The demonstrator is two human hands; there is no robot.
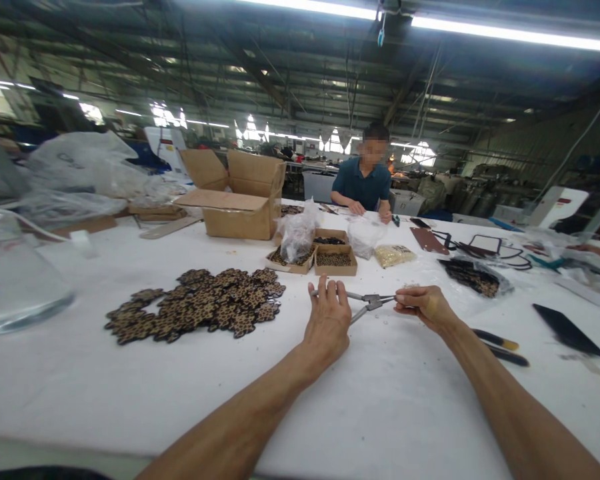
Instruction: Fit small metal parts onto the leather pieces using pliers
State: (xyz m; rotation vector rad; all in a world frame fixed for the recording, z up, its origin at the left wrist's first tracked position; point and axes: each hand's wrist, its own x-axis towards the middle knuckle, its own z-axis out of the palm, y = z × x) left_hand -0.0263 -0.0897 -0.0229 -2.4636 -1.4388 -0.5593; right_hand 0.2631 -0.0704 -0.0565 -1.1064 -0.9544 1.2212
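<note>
My left hand (329, 319) is wrapped round the grey handles of a pair of long-nosed pliers (375, 301), which point to the right. At the pliers' tip, my right hand (424, 304) pinches with thumb and fingers; what lies between them is too small to make out. A tan strip is stuck on the back of that hand. Left of my hands spreads a pile of leopard-print, flower-shaped pieces (205, 303). Beyond the pliers stands a small cardboard box (336, 270) filled with tiny brownish parts.
An open carton (240, 223) stands at the back left. Across the white table (180, 393) a person (363, 180) sits working. Black-handled pliers (500, 347), a dark flat rectangle (569, 330) and a bag of yellowish parts (394, 255) lie to the right.
</note>
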